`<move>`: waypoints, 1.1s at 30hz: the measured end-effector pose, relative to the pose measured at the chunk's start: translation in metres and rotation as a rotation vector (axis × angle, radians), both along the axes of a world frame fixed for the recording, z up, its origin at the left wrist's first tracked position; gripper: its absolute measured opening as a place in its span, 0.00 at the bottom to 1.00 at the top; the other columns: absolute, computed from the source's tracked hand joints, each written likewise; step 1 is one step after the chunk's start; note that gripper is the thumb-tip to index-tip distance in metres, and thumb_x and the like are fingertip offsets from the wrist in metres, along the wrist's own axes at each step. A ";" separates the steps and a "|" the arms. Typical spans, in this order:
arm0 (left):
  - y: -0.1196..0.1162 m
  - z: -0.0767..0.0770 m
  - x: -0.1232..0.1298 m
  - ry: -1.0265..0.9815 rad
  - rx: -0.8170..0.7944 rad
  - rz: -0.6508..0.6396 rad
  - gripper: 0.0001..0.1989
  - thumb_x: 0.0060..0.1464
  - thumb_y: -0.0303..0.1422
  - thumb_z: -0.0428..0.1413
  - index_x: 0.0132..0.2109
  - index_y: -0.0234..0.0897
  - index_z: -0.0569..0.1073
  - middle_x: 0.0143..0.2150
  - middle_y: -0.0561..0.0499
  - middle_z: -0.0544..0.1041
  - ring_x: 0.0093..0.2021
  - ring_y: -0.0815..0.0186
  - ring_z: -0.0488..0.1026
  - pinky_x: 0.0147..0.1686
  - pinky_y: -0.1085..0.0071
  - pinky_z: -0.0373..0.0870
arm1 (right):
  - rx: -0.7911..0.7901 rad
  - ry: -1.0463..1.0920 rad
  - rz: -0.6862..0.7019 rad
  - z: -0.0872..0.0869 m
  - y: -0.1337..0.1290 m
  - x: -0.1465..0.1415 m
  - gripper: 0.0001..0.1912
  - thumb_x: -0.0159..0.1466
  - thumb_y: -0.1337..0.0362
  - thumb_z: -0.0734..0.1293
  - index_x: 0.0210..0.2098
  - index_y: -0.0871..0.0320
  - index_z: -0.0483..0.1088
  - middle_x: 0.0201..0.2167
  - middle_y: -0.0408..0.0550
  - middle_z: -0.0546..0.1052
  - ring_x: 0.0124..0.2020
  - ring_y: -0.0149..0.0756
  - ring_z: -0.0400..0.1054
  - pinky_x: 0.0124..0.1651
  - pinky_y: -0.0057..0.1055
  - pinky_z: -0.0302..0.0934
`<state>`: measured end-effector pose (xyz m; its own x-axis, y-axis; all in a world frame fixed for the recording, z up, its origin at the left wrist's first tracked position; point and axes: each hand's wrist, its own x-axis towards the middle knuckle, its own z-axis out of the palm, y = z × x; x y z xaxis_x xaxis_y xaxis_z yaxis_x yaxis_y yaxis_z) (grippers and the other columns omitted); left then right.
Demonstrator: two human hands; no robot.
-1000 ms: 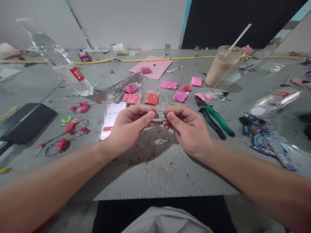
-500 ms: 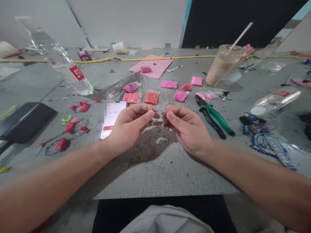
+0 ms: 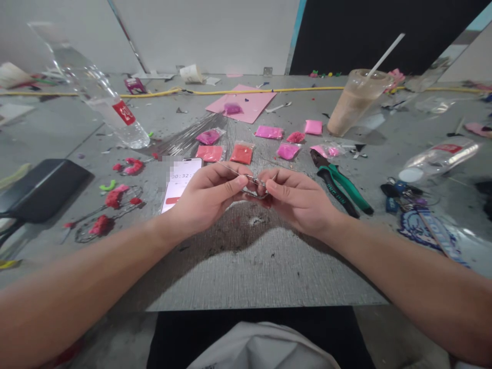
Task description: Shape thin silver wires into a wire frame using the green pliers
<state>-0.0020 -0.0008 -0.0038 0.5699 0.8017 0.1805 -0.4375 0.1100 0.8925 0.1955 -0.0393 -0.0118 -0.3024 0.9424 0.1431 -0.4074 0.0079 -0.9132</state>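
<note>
Between my hands is a thin silvery wire (image 3: 254, 194) bent into a small loop, held above the table. My left hand (image 3: 217, 192) is closed, pinching the loop's left side between thumb and fingers. From the right, my right hand (image 3: 298, 197) pinches the same wire, with a short end sticking up by the thumb. The fingertips hide part of the loop. Just beyond the hands lie an orange-red clay packet (image 3: 242, 152) and a pink clay packet (image 3: 287, 150). Green-and-black pliers (image 3: 340, 182) rest to the right of my right hand.
A phone (image 3: 180, 179) lies beside my left forearm. Wire pieces with red clay (image 3: 113, 199) and a black flat object (image 3: 44, 189) are at left. A water bottle (image 3: 103, 105) and a drink cup (image 3: 355, 105) stand farther back. Keys (image 3: 403, 192) lie at right.
The right fingers have shifted on the wire, and a wire end now points up beside the right thumb. The left hand keeps its pinch. The whole view has moved slightly.
</note>
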 end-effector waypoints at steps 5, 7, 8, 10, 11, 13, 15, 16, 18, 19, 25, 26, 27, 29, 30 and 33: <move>0.000 0.000 -0.001 0.011 -0.007 -0.029 0.02 0.61 0.29 0.68 0.41 0.35 0.85 0.38 0.47 0.84 0.39 0.65 0.83 0.43 0.71 0.83 | 0.014 -0.033 0.131 0.004 0.007 0.008 0.13 0.63 0.53 0.79 0.30 0.54 0.78 0.31 0.43 0.73 0.35 0.36 0.64 0.42 0.38 0.61; 0.001 -0.001 -0.001 0.018 0.003 -0.037 0.03 0.61 0.30 0.68 0.41 0.36 0.85 0.39 0.47 0.84 0.39 0.65 0.84 0.43 0.70 0.83 | -0.012 -0.054 0.146 0.005 0.009 0.010 0.14 0.61 0.52 0.80 0.30 0.53 0.78 0.31 0.44 0.73 0.35 0.37 0.64 0.43 0.39 0.61; 0.001 -0.002 -0.001 0.021 0.009 -0.034 0.03 0.61 0.30 0.68 0.41 0.36 0.85 0.39 0.47 0.84 0.39 0.64 0.84 0.43 0.69 0.84 | -0.026 -0.064 0.136 0.005 0.009 0.011 0.14 0.60 0.52 0.80 0.29 0.53 0.78 0.32 0.44 0.74 0.35 0.37 0.64 0.42 0.38 0.61; 0.002 -0.004 -0.001 0.032 0.023 0.003 0.03 0.62 0.31 0.68 0.42 0.36 0.85 0.40 0.47 0.85 0.40 0.64 0.84 0.45 0.68 0.84 | -0.049 -0.072 0.077 0.004 0.008 0.010 0.14 0.60 0.52 0.81 0.30 0.54 0.78 0.33 0.44 0.74 0.35 0.36 0.64 0.40 0.36 0.60; 0.002 -0.005 -0.001 0.037 0.034 0.032 0.03 0.62 0.32 0.68 0.42 0.37 0.85 0.40 0.47 0.85 0.40 0.64 0.84 0.45 0.67 0.84 | -0.057 -0.071 0.037 0.003 0.007 0.008 0.14 0.60 0.52 0.81 0.31 0.54 0.79 0.34 0.44 0.75 0.34 0.35 0.64 0.39 0.35 0.60; 0.001 -0.006 0.000 0.040 0.070 0.091 0.03 0.62 0.32 0.68 0.42 0.38 0.85 0.40 0.48 0.86 0.41 0.64 0.84 0.47 0.66 0.84 | -0.057 -0.058 -0.037 0.001 0.003 0.004 0.13 0.62 0.52 0.80 0.33 0.53 0.79 0.34 0.44 0.74 0.35 0.34 0.63 0.39 0.34 0.59; -0.002 -0.006 0.001 0.039 0.121 0.145 0.01 0.63 0.31 0.68 0.41 0.40 0.86 0.42 0.49 0.85 0.42 0.64 0.84 0.48 0.65 0.84 | -0.025 -0.061 -0.089 -0.001 -0.001 0.000 0.13 0.65 0.51 0.78 0.34 0.52 0.78 0.33 0.43 0.72 0.35 0.35 0.62 0.39 0.33 0.60; -0.004 -0.005 0.001 0.042 0.148 0.171 0.01 0.63 0.31 0.68 0.41 0.40 0.86 0.42 0.49 0.85 0.43 0.64 0.84 0.49 0.64 0.84 | 0.002 -0.070 -0.114 -0.002 -0.003 -0.002 0.13 0.66 0.50 0.77 0.35 0.51 0.78 0.33 0.42 0.71 0.35 0.35 0.62 0.39 0.33 0.60; -0.007 -0.004 0.002 0.069 0.208 0.223 0.01 0.62 0.31 0.68 0.41 0.42 0.86 0.43 0.49 0.84 0.44 0.63 0.83 0.50 0.63 0.84 | 0.059 -0.106 -0.168 -0.003 -0.007 -0.004 0.13 0.66 0.49 0.77 0.36 0.50 0.77 0.33 0.42 0.71 0.35 0.34 0.62 0.39 0.33 0.59; -0.008 -0.004 0.002 0.086 0.234 0.245 0.01 0.62 0.31 0.68 0.41 0.42 0.86 0.43 0.49 0.84 0.45 0.63 0.82 0.51 0.63 0.83 | 0.084 -0.134 -0.197 -0.003 -0.008 -0.005 0.13 0.66 0.49 0.77 0.37 0.51 0.77 0.34 0.41 0.72 0.35 0.34 0.62 0.39 0.33 0.60; -0.007 -0.007 0.003 0.101 0.234 0.235 0.02 0.58 0.32 0.71 0.40 0.42 0.87 0.42 0.48 0.83 0.45 0.62 0.81 0.53 0.59 0.83 | 0.159 -0.184 -0.303 -0.004 -0.008 -0.005 0.12 0.67 0.52 0.77 0.36 0.52 0.78 0.37 0.42 0.76 0.34 0.32 0.64 0.40 0.34 0.61; -0.006 -0.008 0.002 0.094 0.227 0.215 0.03 0.59 0.32 0.70 0.41 0.43 0.87 0.43 0.48 0.83 0.45 0.61 0.82 0.53 0.59 0.83 | 0.170 -0.187 -0.305 -0.004 -0.007 -0.004 0.12 0.67 0.52 0.77 0.35 0.52 0.78 0.37 0.42 0.76 0.34 0.32 0.64 0.40 0.34 0.61; -0.005 -0.008 0.001 0.089 0.225 0.197 0.03 0.59 0.31 0.70 0.41 0.43 0.88 0.44 0.48 0.83 0.46 0.61 0.82 0.54 0.59 0.83 | 0.184 -0.195 -0.307 -0.003 -0.006 -0.004 0.12 0.67 0.52 0.77 0.35 0.52 0.78 0.37 0.42 0.76 0.34 0.32 0.64 0.40 0.34 0.61; -0.003 -0.008 0.000 0.088 0.229 0.167 0.04 0.60 0.30 0.69 0.42 0.44 0.88 0.45 0.48 0.83 0.47 0.62 0.81 0.55 0.60 0.82 | 0.219 -0.213 -0.316 -0.002 -0.004 -0.003 0.13 0.68 0.53 0.76 0.33 0.53 0.77 0.37 0.43 0.76 0.34 0.32 0.64 0.41 0.34 0.62; -0.002 -0.008 -0.001 0.087 0.233 0.155 0.04 0.60 0.30 0.69 0.42 0.44 0.88 0.46 0.48 0.83 0.47 0.62 0.81 0.55 0.61 0.81 | 0.242 -0.226 -0.321 -0.001 -0.004 -0.002 0.13 0.68 0.53 0.76 0.32 0.53 0.77 0.36 0.43 0.76 0.34 0.32 0.65 0.41 0.34 0.62; 0.000 -0.008 -0.003 0.080 0.229 0.141 0.05 0.60 0.30 0.69 0.42 0.44 0.88 0.46 0.48 0.82 0.48 0.63 0.80 0.54 0.63 0.81 | 0.318 -0.277 -0.345 0.002 -0.003 -0.002 0.16 0.69 0.53 0.75 0.30 0.54 0.75 0.34 0.43 0.76 0.35 0.33 0.66 0.42 0.35 0.63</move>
<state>-0.0048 -0.0013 -0.0117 0.4755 0.8177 0.3245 -0.3610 -0.1550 0.9196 0.1940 -0.0427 -0.0100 -0.0500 0.9170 0.3958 -0.0770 0.3916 -0.9169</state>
